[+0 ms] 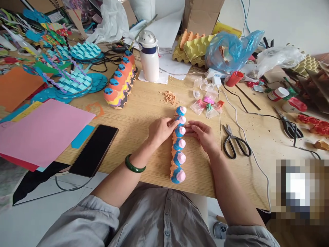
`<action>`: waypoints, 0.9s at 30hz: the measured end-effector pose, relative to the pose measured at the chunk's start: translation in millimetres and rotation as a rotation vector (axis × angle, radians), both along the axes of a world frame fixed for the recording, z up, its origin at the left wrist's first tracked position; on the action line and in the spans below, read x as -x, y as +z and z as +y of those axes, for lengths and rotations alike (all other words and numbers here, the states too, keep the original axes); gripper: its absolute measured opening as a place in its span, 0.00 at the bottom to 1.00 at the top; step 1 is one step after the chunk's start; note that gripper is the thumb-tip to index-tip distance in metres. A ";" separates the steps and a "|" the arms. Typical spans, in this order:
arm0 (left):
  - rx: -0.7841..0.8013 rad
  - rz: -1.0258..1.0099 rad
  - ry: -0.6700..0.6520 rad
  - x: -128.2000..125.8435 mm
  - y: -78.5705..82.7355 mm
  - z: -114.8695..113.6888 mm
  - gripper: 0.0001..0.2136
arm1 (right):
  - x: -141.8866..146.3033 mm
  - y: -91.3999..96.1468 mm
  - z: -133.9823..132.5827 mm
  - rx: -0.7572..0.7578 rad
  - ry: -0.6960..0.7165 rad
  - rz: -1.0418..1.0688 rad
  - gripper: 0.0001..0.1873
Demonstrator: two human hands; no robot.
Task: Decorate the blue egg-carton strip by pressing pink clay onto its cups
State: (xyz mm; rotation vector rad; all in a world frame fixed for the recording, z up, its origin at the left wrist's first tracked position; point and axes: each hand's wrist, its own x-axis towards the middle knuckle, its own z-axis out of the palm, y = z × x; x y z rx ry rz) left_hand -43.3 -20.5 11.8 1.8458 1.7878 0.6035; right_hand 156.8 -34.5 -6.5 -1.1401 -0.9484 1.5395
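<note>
A strip of egg carton (178, 145) stands lengthwise on the table in front of me. Its row of bumps is blue with pale pink clay-like tips, and bare orange carton shows along its left side. My left hand (160, 130) grips the strip near its far end, thumb on top by the second bump and the other fingers partly hidden. On the opposite side, my right hand (202, 133) has its fingers stretched toward the strip, apart from one another; whether the tips touch it I cannot tell. Black-handled scissors (235, 141) lie right of that hand.
A painted egg carton piece (120, 82) and a white bottle (149, 56) stand farther back. Orange crumbs (169, 97) and small clay packets (208, 101) lie beyond the strip. At left are a phone (94, 150) and pink paper (48, 132). A white cable (243, 128) crosses the right side.
</note>
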 end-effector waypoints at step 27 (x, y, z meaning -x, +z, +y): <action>0.431 -1.663 -0.060 -18.3 7.4 -7.0 0.16 | 8.8 7.7 -16.3 -0.675 -0.330 -0.537 0.08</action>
